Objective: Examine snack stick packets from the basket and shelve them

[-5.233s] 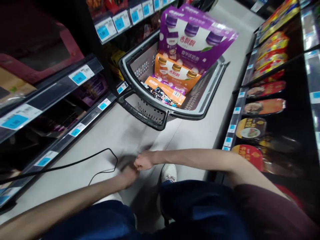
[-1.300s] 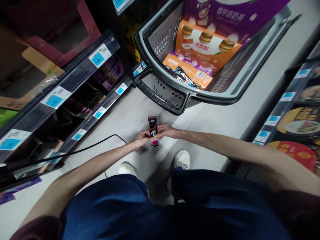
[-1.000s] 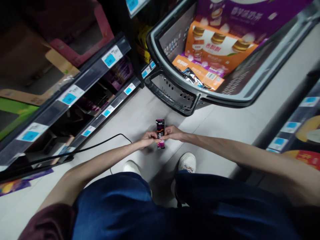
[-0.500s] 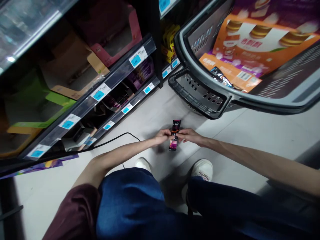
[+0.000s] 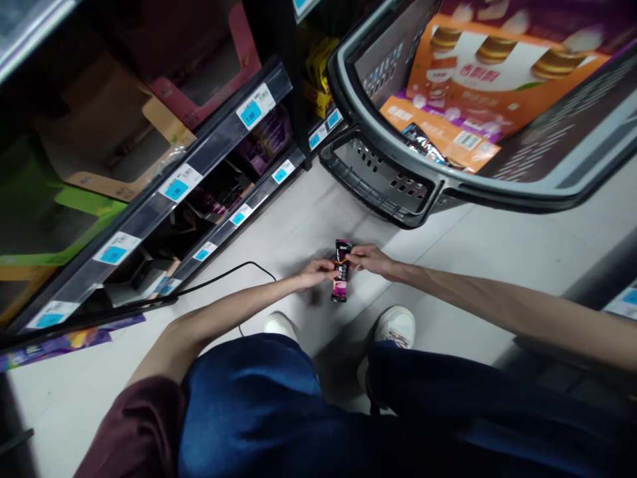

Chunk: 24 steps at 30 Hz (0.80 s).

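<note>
A slim black and pink sachet (image 5: 340, 287) is held upright lengthwise above the pale floor, between my two hands. My left hand (image 5: 316, 273) grips its left edge near the middle, fingers closed. On the opposite side my right hand (image 5: 371, 259) pinches the right edge a little higher up. Most of the sachet's printed face shows between the fingertips, though its small print is too small to read.
A grey shopping basket (image 5: 423, 189) at the upper right holds orange and purple boxes (image 5: 478, 73) and a dark packet (image 5: 423, 143). Shelves with price tags (image 5: 179, 182) line the left. A black cable (image 5: 229, 271) runs across the floor.
My right hand has shifted slightly up along the sachet's edge, while both hands keep hold of it. The whole view has drifted, so shelves and basket appear further left.
</note>
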### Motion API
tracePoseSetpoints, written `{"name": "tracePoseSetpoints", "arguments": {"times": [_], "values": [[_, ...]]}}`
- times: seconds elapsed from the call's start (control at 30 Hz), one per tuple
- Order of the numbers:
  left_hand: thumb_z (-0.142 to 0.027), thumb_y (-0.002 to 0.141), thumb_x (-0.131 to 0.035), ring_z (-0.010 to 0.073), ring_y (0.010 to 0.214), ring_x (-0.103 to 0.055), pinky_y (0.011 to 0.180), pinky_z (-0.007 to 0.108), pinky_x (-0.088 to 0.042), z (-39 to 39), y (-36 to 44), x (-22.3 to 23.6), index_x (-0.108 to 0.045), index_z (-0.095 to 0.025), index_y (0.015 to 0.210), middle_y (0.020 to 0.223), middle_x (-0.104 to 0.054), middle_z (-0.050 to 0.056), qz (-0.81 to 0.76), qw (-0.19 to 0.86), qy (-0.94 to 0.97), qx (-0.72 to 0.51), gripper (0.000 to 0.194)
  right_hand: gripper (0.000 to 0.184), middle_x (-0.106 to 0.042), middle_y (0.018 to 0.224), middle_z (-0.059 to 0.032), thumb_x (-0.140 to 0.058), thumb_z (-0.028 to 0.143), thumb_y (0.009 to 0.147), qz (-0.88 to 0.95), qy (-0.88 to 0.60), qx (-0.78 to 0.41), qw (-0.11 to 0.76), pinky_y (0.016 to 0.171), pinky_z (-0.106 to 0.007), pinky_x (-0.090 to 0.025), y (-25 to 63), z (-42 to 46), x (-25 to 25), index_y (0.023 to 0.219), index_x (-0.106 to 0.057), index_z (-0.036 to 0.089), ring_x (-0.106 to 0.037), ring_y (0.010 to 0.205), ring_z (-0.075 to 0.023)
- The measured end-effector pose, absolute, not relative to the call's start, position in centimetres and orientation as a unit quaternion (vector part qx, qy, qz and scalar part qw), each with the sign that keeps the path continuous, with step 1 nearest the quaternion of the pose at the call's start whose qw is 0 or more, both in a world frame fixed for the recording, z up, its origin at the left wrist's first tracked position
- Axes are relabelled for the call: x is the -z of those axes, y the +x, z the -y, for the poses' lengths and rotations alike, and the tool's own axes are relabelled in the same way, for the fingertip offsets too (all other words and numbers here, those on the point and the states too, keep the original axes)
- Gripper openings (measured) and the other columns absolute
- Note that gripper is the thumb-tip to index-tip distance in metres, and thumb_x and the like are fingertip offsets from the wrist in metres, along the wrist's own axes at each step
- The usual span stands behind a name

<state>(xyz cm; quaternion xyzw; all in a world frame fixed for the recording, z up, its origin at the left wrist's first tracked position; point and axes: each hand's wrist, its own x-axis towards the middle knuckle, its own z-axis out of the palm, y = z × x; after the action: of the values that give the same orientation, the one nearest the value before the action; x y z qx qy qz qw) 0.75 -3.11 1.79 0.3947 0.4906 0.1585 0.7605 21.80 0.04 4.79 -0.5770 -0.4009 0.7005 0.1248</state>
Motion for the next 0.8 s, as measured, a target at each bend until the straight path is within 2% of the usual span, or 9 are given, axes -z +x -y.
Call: {"name": "tracePoseSetpoints", "arguments": {"times": [0.13, 0.33, 0.43, 0.53, 0.67, 0.8], "values": [[-0.047, 0.066, -0.081, 0.0131, 0.076, -0.058, 0.065, 0.026, -0.04, 2.6, 0.9, -2.0, -0.069, -0.015, 0.094, 0.085, -0.067, 0.003, -0.519, 0.753, 0.367, -0.169, 0.045, 0.026, -0.068, 0.074, -0.0032, -0.077, 0.036, 0.078, 0.383, -0.572, -0.713, 0.132, 0.057, -0.021, -0.045, 22.0, -0.3, -4.9, 0.075, -0.064, 0.014, -0.062, 0.066, -0.0125], [-0.047, 0.067, -0.079, 0.0127, 0.07, -0.055, 0.065, 0.027, -0.039, 1.5, 1.0, -2.4, -0.068, -0.014, 0.083, 0.077, -0.066, 0.002, -0.528, 0.731, 0.389, -0.186, 0.038, 0.024, -0.071, 0.085, -0.0046, -0.069, 0.038, 0.088, 0.351, -0.574, -0.728, 0.13, 0.055, -0.021, -0.044, 21.9, -0.4, -4.8, 0.084, -0.066, 0.015, -0.062, 0.065, -0.0115], [-0.046, 0.066, -0.08, 0.0123, 0.07, -0.055, 0.066, 0.027, -0.04, 1.4, 0.9, -2.6, -0.066, -0.015, 0.079, 0.076, -0.065, 0.001, -0.528, 0.731, 0.386, -0.193, 0.036, 0.026, -0.071, 0.089, -0.0054, -0.068, 0.041, 0.088, 0.352, -0.571, -0.73, 0.131, 0.054, -0.021, -0.043, 22.0, -0.3, -4.7, 0.088, -0.068, 0.015, -0.062, 0.064, -0.0107], [-0.046, 0.062, -0.081, 0.0123, 0.071, -0.055, 0.067, 0.026, -0.04, 1.5, 1.0, -2.6, -0.066, -0.015, 0.076, 0.075, -0.064, 0.0, -0.53, 0.736, 0.371, -0.197, 0.037, 0.028, -0.071, 0.085, -0.0042, -0.076, 0.041, 0.08, 0.366, -0.558, -0.733, 0.133, 0.055, -0.02, -0.043, 22.1, -0.3, -4.8, 0.087, -0.068, 0.015, -0.062, 0.065, -0.0107], [-0.048, 0.059, -0.082, 0.0124, 0.071, -0.054, 0.066, 0.026, -0.04, 1.6, 1.1, -2.3, -0.067, -0.016, 0.073, 0.072, -0.064, 0.0, -0.531, 0.741, 0.367, -0.187, 0.038, 0.038, -0.069, 0.072, -0.0014, -0.089, 0.034, 0.057, 0.379, -0.537, -0.736, 0.163, 0.054, -0.02, -0.041, 22.0, -0.3, -5.1, 0.078, -0.066, 0.014, -0.058, 0.063, -0.0105], [-0.051, 0.062, -0.08, 0.0136, 0.074, -0.056, 0.066, 0.026, -0.041, 1.7, 1.0, -2.3, -0.071, -0.017, 0.086, 0.08, -0.067, 0.003, -0.53, 0.741, 0.373, -0.178, 0.043, 0.041, -0.064, 0.061, 0.0003, -0.092, 0.035, 0.046, 0.383, -0.537, -0.73, 0.178, 0.052, -0.021, -0.04, 21.9, -0.5, -5.4, 0.067, -0.062, 0.014, -0.055, 0.059, -0.0104]]}}
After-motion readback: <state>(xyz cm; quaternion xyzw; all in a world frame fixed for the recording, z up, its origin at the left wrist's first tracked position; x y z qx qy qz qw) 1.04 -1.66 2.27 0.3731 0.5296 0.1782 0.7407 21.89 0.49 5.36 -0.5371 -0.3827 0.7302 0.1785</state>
